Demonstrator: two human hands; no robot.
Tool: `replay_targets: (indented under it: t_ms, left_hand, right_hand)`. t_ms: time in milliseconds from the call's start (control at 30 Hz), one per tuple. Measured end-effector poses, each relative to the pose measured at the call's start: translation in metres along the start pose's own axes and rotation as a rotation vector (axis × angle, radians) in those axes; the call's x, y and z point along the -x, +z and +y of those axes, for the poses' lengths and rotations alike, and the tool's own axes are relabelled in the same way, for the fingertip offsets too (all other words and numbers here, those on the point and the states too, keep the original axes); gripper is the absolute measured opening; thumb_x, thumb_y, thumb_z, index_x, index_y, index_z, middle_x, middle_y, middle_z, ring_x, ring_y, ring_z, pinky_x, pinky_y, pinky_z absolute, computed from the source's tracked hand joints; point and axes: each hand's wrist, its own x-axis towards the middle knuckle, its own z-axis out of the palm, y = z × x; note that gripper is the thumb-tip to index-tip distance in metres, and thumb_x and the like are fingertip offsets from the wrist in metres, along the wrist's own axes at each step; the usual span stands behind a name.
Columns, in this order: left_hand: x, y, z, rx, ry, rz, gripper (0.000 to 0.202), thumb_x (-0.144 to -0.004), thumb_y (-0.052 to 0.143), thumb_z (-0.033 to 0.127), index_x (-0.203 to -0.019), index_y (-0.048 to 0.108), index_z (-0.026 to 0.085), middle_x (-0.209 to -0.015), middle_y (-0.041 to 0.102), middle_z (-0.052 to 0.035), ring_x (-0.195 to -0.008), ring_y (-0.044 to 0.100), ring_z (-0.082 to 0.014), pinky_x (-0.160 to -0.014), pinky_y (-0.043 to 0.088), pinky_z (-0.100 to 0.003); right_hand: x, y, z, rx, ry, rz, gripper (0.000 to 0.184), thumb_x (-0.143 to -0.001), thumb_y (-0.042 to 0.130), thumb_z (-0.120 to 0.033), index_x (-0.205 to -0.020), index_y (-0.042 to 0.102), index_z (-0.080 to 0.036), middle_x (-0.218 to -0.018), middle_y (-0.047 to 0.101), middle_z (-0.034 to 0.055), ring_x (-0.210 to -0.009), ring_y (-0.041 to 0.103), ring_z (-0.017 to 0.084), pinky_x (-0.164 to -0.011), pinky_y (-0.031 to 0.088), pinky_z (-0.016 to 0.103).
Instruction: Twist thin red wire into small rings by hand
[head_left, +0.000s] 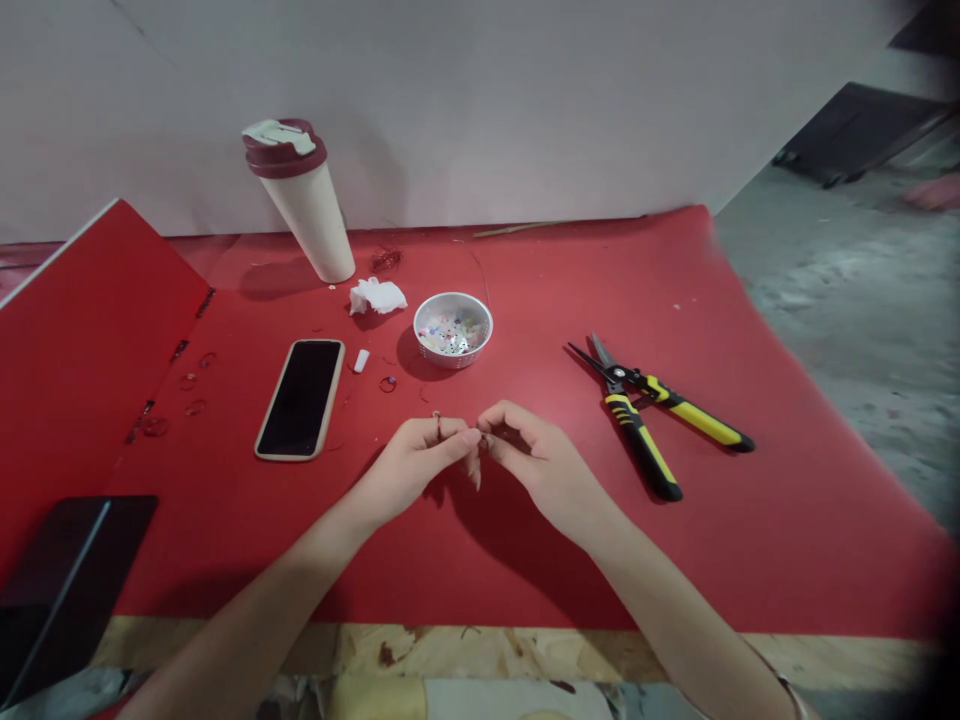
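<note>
My left hand (pixel 425 455) and my right hand (pixel 541 462) meet over the red table covering, thumbs and fingertips pinched together. Between them is a small dark wire loop (pixel 484 441), partly hidden by the fingers. A ring (pixel 437 420) circles a finger of my left hand. Just beyond the hands stands a round silver bowl (pixel 421 350) of small pale and coloured beads. Left of it lies a thin wire ring with a purple bead (pixel 388 384). To the right, yellow-and-black cutters (pixel 619 376) rest with handles spread.
A phone (pixel 300 400), a small white piece (pixel 361 361) and crumpled tissue (pixel 377 296) lie left of the bowl. Behind them stand a lidded cup (pixel 311 215) and a tangle of wire (pixel 386 260). Several wire rings (pixel 195 408) lie near a red panel (pixel 82 340). A dark flat object (pixel 90 570) sits front left.
</note>
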Motion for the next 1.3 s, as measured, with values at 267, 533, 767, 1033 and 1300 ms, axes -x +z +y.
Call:
replay_targets:
  t_ms: [267, 533, 767, 1033, 1300]
  left_hand:
    - [-0.001, 0.004, -0.002, 0.085, -0.042, -0.007, 0.038, -0.088, 0.047, 0.036, -0.059, 0.057, 0.014, -0.052, 0.06, -0.0007, -0.053, 0.054, -0.0097, -0.062, 0.043, -0.022]
    - [-0.003, 0.0, -0.006, 0.115, -0.032, 0.015, 0.037, -0.086, 0.05, 0.036, -0.057, 0.056, 0.014, -0.049, 0.056, -0.0001, -0.05, 0.053, -0.0095, -0.06, 0.043, -0.023]
    - [-0.002, 0.002, -0.006, 0.117, -0.027, 0.063, 0.036, -0.083, 0.053, 0.04, -0.059, 0.054, 0.014, -0.049, 0.052, 0.0017, -0.046, 0.051, -0.0089, -0.053, 0.043, -0.022]
    - [-0.004, 0.002, -0.002, 0.072, 0.004, 0.174, 0.037, -0.081, 0.054, 0.041, -0.055, 0.054, 0.014, -0.047, 0.051, 0.0022, -0.047, 0.049, -0.0084, -0.057, 0.043, -0.022]
    - [-0.002, 0.002, -0.002, -0.031, 0.007, 0.187, 0.036, -0.085, 0.049, 0.038, -0.057, 0.053, 0.015, -0.047, 0.052, 0.0022, -0.047, 0.05, -0.0087, -0.057, 0.041, -0.022]
  right_hand:
    - [0.003, 0.006, 0.0, -0.047, 0.047, 0.126, 0.011, -0.08, 0.052, -0.021, -0.069, 0.053, -0.021, -0.069, 0.052, -0.0017, -0.068, 0.046, 0.014, -0.066, 0.036, 0.028]
    - [0.001, 0.009, 0.008, -0.667, 0.294, -0.057, 0.016, -0.073, 0.065, -0.03, -0.065, 0.057, -0.019, -0.066, 0.052, -0.0014, -0.065, 0.047, 0.013, -0.071, 0.039, 0.03]
    - [-0.001, 0.0, 0.012, -0.816, 0.404, -0.225, 0.018, -0.078, 0.063, -0.029, -0.066, 0.061, -0.015, -0.069, 0.054, 0.0015, -0.063, 0.048, 0.012, -0.065, 0.041, 0.029]
    - [0.005, 0.008, 0.005, -0.539, 0.168, 0.023, 0.01, -0.076, 0.064, -0.026, -0.084, 0.061, -0.022, -0.081, 0.058, 0.0001, -0.079, 0.053, 0.014, -0.076, 0.044, 0.03]
    - [0.008, 0.008, -0.001, -0.213, 0.038, 0.129, 0.011, -0.078, 0.058, -0.024, -0.088, 0.062, -0.022, -0.084, 0.066, 0.0033, -0.079, 0.063, 0.017, -0.077, 0.049, 0.033]
